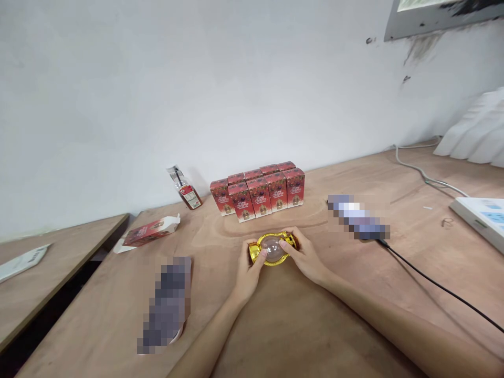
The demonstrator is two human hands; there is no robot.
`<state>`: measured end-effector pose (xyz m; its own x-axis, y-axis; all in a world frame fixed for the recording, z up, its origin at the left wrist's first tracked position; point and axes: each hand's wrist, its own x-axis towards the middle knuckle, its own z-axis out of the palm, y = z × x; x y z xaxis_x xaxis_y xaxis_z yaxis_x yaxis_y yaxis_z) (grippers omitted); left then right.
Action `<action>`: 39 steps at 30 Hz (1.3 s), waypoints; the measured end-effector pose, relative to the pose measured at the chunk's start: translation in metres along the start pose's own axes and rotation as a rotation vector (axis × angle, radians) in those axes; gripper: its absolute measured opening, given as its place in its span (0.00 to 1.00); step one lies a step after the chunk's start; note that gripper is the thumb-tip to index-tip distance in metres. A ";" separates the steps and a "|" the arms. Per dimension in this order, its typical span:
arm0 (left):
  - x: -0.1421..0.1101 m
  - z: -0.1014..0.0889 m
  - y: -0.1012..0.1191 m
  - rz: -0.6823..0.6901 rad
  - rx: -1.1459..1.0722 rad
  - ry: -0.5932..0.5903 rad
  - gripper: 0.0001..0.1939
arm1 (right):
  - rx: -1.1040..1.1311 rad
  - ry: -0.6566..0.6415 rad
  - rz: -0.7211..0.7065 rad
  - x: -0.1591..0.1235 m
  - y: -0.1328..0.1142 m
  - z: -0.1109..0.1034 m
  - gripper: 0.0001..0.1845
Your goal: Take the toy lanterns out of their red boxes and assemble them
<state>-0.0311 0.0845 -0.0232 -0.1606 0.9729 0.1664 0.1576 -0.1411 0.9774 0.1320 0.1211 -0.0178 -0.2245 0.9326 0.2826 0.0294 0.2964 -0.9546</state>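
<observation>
left hand (248,269) at nine o'clock and right hand (304,257) at three hold the gold toy (273,250); probably light, slippery, breakable, so grip its ends.

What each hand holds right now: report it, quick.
Left hand: closed on the left end of a gold-rimmed ornament with a clear, rounded middle.
Right hand: closed on the same ornament's right end.

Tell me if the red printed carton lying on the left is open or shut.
Open: the red printed carton has white flaps sticking out at both ends. I cannot tell whether anything is inside.
</observation>
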 end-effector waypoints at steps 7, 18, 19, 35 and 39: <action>-0.002 0.001 0.005 -0.001 0.045 -0.026 0.16 | -0.074 0.060 -0.030 -0.002 -0.004 -0.001 0.12; -0.004 0.003 0.007 -0.026 0.013 -0.104 0.19 | -0.075 0.182 -0.021 -0.002 -0.002 0.001 0.13; -0.005 0.003 0.007 -0.020 0.018 -0.106 0.18 | -0.066 0.190 -0.007 -0.002 -0.001 0.001 0.13; -0.006 0.002 0.008 -0.013 0.035 -0.161 0.16 | -0.179 0.225 -0.077 -0.004 -0.005 0.000 0.06; -0.006 0.002 0.010 -0.032 0.019 -0.165 0.16 | -0.240 0.216 -0.097 -0.004 -0.004 -0.002 0.05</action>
<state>-0.0265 0.0781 -0.0152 -0.0037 0.9940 0.1096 0.1737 -0.1073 0.9789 0.1346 0.1169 -0.0147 -0.0267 0.9120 0.4093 0.2518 0.4024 -0.8802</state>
